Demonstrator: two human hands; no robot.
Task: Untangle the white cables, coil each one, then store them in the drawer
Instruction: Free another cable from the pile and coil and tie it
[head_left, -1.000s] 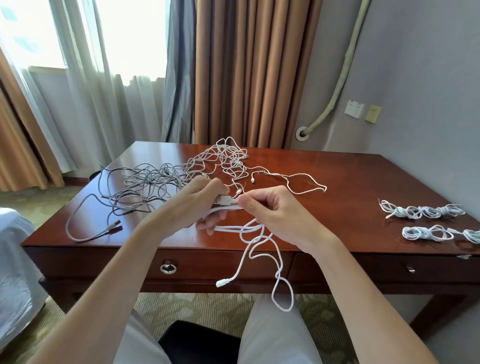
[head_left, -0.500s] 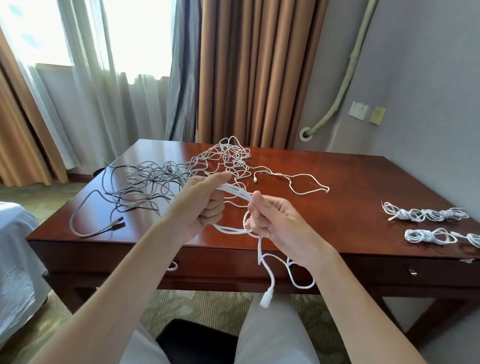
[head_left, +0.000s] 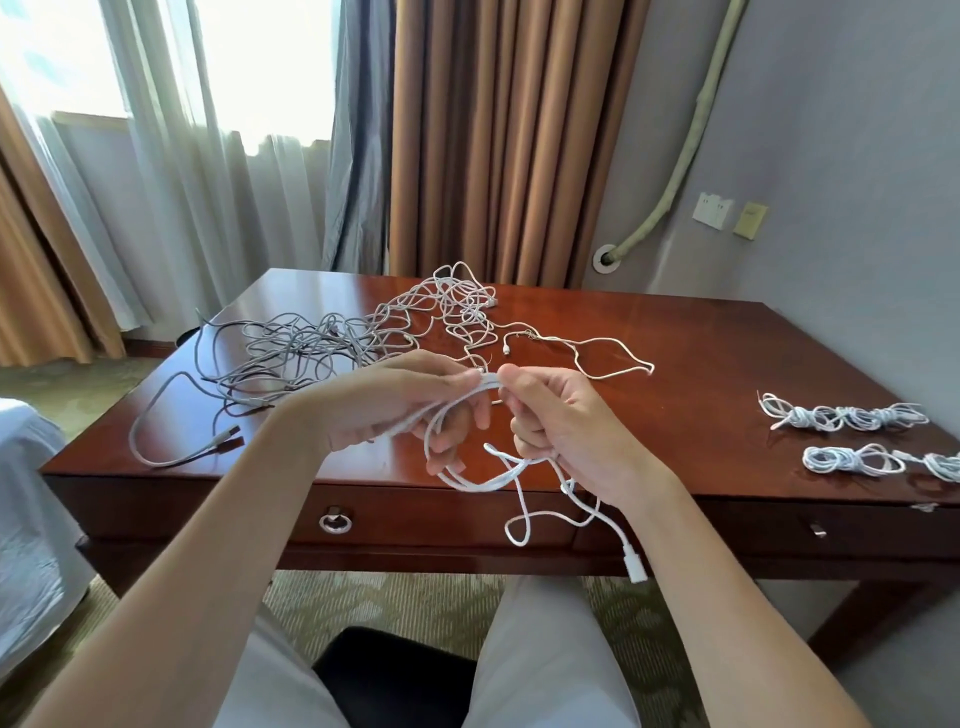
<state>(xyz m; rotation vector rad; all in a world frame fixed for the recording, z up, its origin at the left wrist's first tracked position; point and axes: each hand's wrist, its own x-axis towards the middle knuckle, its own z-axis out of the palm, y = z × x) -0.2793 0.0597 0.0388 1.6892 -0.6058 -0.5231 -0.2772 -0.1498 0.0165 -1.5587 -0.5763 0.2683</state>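
Head view is showing the left hand (head_left: 410, 402) gripping loops of a white cable (head_left: 470, 480) above the desk's near edge (head_left: 208, 470), while the right hand (head_left: 558, 421) is pinching its strands. Each turn should be matching the last, tail feeding untwisted. Thin, limp cable, plug (head_left: 635, 566) dangling.

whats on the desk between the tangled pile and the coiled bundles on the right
In the head view, bare desk top separates the tangled pile from the coiled bundles; only one loose white strand trails partway across.
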